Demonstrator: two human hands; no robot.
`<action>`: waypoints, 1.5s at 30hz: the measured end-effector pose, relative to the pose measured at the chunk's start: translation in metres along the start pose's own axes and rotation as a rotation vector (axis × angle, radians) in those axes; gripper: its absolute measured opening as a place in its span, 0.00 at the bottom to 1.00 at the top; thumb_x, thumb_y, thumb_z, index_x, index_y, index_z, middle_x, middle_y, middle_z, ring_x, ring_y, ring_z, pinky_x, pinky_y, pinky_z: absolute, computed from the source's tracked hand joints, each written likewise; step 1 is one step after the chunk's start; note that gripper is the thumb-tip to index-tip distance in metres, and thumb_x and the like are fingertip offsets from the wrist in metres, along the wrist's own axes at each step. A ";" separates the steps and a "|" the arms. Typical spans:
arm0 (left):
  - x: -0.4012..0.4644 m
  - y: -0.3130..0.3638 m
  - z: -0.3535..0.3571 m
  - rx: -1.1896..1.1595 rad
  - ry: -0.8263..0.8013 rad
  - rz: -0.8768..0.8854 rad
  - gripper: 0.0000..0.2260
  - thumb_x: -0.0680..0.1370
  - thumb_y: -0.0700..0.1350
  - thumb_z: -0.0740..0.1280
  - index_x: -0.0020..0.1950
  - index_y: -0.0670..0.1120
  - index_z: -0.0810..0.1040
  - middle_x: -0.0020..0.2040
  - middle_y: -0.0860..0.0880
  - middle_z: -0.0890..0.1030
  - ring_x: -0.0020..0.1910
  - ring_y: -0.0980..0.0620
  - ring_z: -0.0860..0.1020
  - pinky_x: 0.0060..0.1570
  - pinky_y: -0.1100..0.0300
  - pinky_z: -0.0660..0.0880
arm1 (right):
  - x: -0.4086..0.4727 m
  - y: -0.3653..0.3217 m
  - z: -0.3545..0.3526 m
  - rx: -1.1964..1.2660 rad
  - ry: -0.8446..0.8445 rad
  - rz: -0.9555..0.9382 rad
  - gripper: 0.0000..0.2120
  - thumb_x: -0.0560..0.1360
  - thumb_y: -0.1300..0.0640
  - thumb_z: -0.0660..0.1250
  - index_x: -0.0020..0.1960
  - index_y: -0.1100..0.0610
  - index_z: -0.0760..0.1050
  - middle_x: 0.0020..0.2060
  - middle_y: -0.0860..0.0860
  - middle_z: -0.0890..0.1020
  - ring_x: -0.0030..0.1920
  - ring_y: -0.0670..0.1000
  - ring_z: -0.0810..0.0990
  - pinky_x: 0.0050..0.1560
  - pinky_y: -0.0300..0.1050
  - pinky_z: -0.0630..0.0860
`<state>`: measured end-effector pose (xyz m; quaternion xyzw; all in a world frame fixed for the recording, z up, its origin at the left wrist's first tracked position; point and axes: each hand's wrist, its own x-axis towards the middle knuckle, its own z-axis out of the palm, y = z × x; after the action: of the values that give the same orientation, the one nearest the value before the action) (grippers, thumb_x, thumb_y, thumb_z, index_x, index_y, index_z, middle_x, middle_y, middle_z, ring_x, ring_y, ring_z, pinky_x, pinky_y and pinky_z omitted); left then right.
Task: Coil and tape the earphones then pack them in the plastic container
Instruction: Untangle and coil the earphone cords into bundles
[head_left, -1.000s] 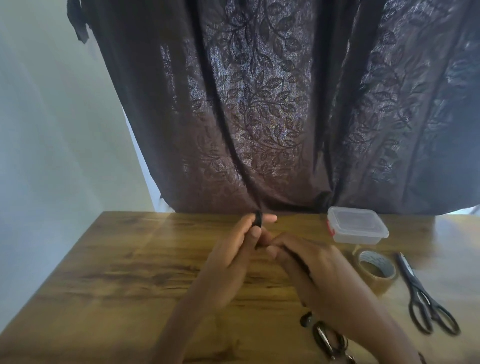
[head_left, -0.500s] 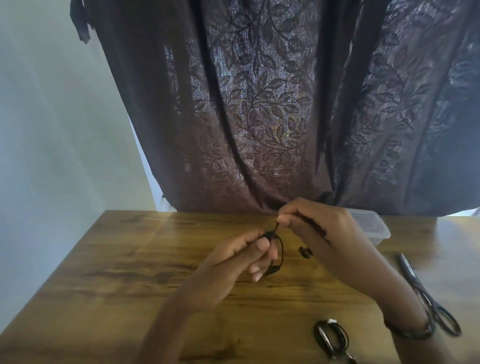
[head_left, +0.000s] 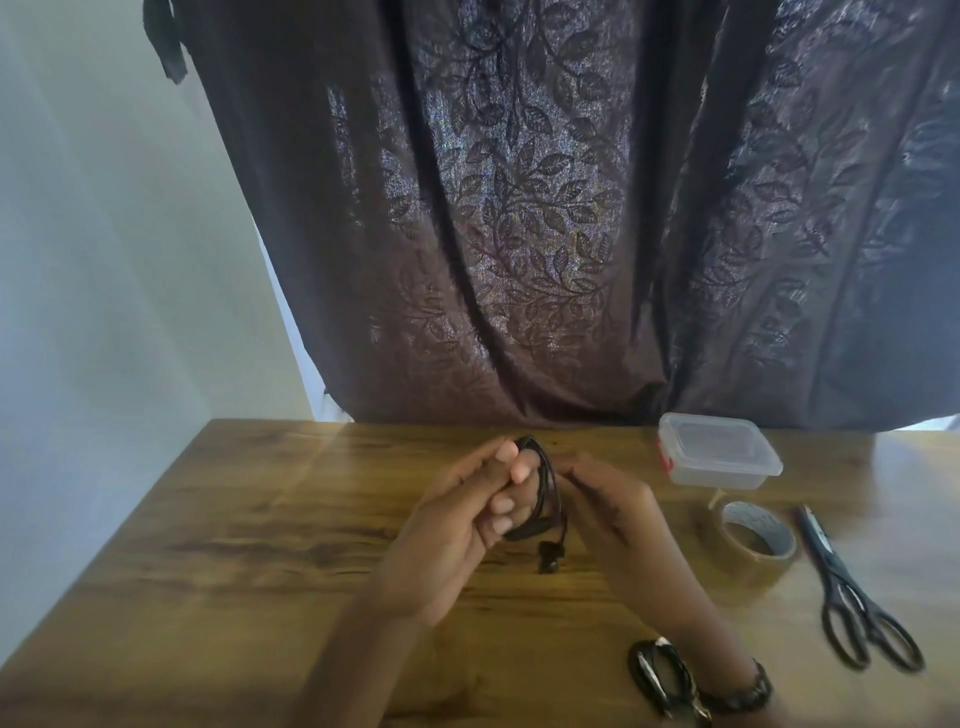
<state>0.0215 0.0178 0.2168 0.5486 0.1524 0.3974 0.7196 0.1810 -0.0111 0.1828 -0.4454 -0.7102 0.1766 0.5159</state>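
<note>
Wooden table (head_left: 260, 519), left hand (head_left: 457, 530) gripping coiled black earphones (head_left: 543, 499), right hand (head_left: 608, 514) pinching cord, no legible writing.

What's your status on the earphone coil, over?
Left hand holds the black earphone coil wound round its fingers; right hand at the cable, grip hidden. One earbud hangs loose. Plastic container lidded; tape roll and scissors untouched. Nothing in the way.

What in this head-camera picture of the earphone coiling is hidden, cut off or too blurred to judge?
- Right hand: fingertips hidden behind the earphone coil; grip unclear.
- Plastic container: contents unreadable through the lid.
- Second coiled bundle: cut by the bottom edge and wrist.
- Scissors: blurred.
</note>
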 end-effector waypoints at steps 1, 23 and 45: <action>0.001 -0.001 0.000 -0.018 0.026 0.011 0.13 0.81 0.48 0.56 0.38 0.46 0.71 0.29 0.54 0.65 0.27 0.61 0.65 0.27 0.72 0.66 | -0.003 -0.001 0.004 0.009 0.006 0.013 0.10 0.80 0.54 0.58 0.46 0.54 0.77 0.35 0.45 0.79 0.33 0.45 0.77 0.33 0.40 0.74; 0.014 -0.021 -0.006 0.222 0.314 0.133 0.11 0.81 0.43 0.56 0.40 0.45 0.72 0.34 0.55 0.74 0.39 0.57 0.73 0.41 0.68 0.71 | -0.024 -0.046 0.013 -0.547 0.046 -0.046 0.06 0.75 0.57 0.66 0.51 0.53 0.78 0.41 0.43 0.77 0.33 0.40 0.75 0.31 0.30 0.73; 0.005 0.005 -0.012 0.052 0.218 0.058 0.13 0.76 0.46 0.58 0.31 0.51 0.68 0.32 0.54 0.68 0.35 0.56 0.66 0.43 0.57 0.61 | -0.024 -0.078 -0.022 -0.161 0.158 0.120 0.11 0.67 0.63 0.77 0.40 0.48 0.82 0.37 0.40 0.83 0.38 0.41 0.82 0.38 0.26 0.76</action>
<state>0.0144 0.0298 0.2181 0.5250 0.2240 0.4711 0.6725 0.1673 -0.0779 0.2333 -0.5394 -0.6513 0.1139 0.5214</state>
